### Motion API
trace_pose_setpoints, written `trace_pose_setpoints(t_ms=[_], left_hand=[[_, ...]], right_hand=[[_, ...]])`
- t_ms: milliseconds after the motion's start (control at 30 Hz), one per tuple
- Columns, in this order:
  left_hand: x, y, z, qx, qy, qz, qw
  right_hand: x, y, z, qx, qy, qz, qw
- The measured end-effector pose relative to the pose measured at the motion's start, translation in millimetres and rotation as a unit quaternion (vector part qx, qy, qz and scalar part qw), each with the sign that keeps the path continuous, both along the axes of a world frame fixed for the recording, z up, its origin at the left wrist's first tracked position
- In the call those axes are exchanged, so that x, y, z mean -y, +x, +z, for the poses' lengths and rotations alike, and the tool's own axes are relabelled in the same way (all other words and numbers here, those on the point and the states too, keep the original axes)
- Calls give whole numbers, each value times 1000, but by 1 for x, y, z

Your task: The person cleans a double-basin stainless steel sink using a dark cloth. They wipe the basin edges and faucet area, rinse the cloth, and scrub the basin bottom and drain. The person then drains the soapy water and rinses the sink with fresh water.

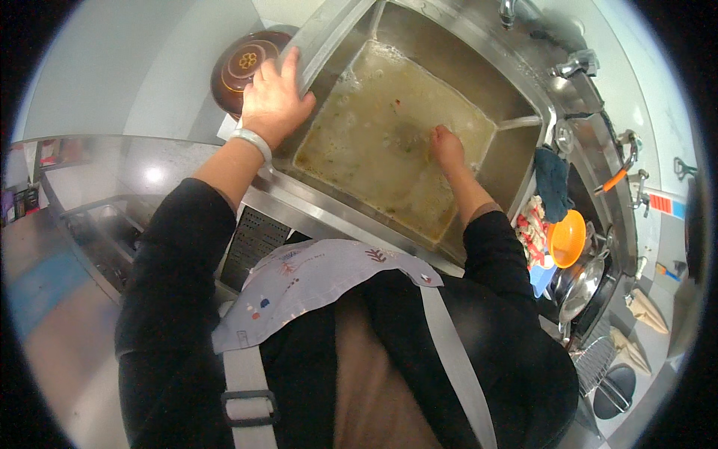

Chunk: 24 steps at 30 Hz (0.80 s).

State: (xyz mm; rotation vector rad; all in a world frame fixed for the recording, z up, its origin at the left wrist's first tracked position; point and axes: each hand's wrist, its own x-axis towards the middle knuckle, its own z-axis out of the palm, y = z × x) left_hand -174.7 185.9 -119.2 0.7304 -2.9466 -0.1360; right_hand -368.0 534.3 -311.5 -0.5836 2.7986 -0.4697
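Before me is a deep stainless steel sink (482, 84) holding murky, yellowish water (370, 146) with foam and food bits afloat. My left hand (275, 101), with a pale bangle at its wrist, rests with fingers spread on the sink's left rim. It partly covers a brown lidded pot or bowl (233, 73) with a gold flower mark, just outside the sink. My right hand (447, 147) reaches down into the water at the right of the basin. Its fingers are mostly under the cloudy surface, so whether they hold anything is hidden.
Metal taps (578, 63) line the far right edge. Along the right side are a dark cloth (552, 182), a red-and-white cloth (532, 230), an orange plastic basket (566, 238) and a steel pan (583, 289). A steel counter (151, 165) stands to my left.
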Motion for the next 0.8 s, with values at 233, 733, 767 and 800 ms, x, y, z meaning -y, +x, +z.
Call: trace_pose_setpoints(t_ms=[233, 733, 767, 800], left_hand=[[0, -1, 1, 6, 15, 8, 1000], [0, 0, -1, -15, 2, -1, 1000], [1, 0, -1, -13, 5, 0, 1000], [1, -1, -1, -8, 6, 2, 1000]], right_hand=[[8, 22, 10, -23, -20, -8, 1000], [10, 39, -15, -9, -67, -29, 997], [12, 42, -10, -19, -39, 22, 999], [14, 44, -5, -33, -11, 66, 997]])
